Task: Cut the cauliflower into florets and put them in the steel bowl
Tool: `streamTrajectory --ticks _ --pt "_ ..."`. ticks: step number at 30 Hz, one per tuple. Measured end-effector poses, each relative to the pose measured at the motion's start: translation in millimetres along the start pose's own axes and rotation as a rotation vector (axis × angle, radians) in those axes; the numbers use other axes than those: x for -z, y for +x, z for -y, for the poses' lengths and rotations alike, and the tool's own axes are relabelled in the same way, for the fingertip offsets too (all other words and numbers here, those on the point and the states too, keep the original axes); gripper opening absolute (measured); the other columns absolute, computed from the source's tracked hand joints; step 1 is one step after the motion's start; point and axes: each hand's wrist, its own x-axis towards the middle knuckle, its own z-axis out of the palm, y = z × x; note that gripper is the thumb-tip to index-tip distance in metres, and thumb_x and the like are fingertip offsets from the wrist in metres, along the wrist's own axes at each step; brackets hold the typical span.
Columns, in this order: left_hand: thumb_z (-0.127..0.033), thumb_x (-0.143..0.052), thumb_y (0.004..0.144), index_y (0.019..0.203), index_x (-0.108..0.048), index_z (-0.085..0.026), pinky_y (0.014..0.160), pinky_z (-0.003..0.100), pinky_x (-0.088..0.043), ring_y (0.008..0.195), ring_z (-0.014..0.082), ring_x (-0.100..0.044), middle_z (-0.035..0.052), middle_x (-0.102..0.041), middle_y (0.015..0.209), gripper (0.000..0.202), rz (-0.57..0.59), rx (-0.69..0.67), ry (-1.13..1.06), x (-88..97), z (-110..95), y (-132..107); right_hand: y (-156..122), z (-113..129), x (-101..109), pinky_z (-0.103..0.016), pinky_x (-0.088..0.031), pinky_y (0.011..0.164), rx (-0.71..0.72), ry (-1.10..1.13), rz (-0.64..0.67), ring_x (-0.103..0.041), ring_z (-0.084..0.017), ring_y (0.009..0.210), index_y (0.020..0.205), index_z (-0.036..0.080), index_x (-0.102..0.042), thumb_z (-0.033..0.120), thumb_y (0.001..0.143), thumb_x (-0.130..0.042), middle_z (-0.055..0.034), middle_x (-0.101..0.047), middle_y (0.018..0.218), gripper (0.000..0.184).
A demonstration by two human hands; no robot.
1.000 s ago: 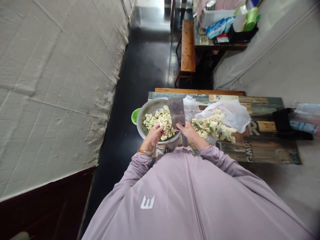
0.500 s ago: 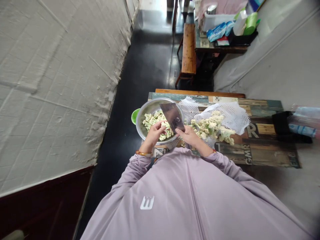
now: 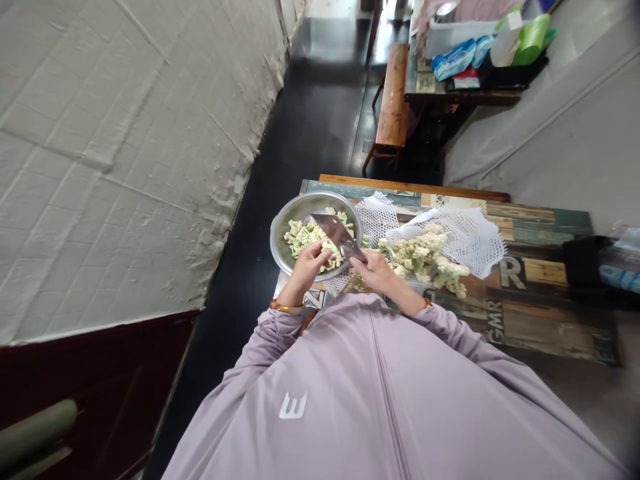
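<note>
A cleaver [image 3: 336,233] is gripped in my right hand [image 3: 374,269], its broad dark blade slanting over a metal bowl [image 3: 281,249]. My left hand [image 3: 309,265] is closed on a small piece of cauliflower [image 3: 332,253], held over the near side of the bowl, close by the blade. Cut cauliflower florets [image 3: 302,235] lie inside the bowl. To the right of my right hand, a larger heap of cauliflower [image 3: 425,255] rests partly on white netting [image 3: 470,233].
The bowl stands at the left end of a patterned wooden table [image 3: 540,267]. A dark holder with packets [image 3: 583,267] sits at its right side. Beyond are a wooden bench [image 3: 393,100] and another table with a blue packet [image 3: 454,60]. A white wall [image 3: 150,133] runs along the left.
The cleaver's blade has tilted lower and flatter over the bowl. My left hand stays near it with the cauliflower. The whole view has shifted slightly.
</note>
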Motion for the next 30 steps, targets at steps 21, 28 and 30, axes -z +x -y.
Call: streamTrajectory --ticks 21,28,30 --pt "-0.042 -0.076 0.078 0.088 -0.071 -0.014 0.058 0.022 -0.042 0.067 0.0120 -0.057 0.0030 -0.065 0.076 0.029 0.110 0.081 0.071 -39.7 -14 0 -21 -19 26 -0.042 -0.050 0.106 0.082 0.069 -0.066 -0.067 -0.026 0.113 0.118 0.017 -0.070 0.024 0.088 -0.051 -0.0109 -0.073 0.116 0.036" --pt "-0.042 -0.077 0.077 0.084 -0.072 -0.013 0.054 0.022 -0.039 0.059 0.0103 -0.053 0.0033 -0.065 0.071 0.030 0.228 0.144 0.110 -34.1 -18 9 -23 -28 26 -0.046 -0.045 0.112 0.086 0.059 -0.073 -0.063 -0.027 0.124 0.125 0.018 -0.068 0.024 0.088 -0.053 -0.0121 -0.070 0.127 0.040" --pt "-0.042 -0.078 0.077 0.084 -0.072 -0.013 0.055 0.022 -0.040 0.063 0.0112 -0.057 0.0043 -0.067 0.075 0.030 0.221 0.156 0.081 -35.0 -13 9 -22 -27 25 -0.045 -0.046 0.111 0.068 0.087 -0.080 -0.064 -0.027 0.121 0.123 0.020 -0.070 0.023 0.088 -0.054 -0.0102 -0.072 0.121 0.038"
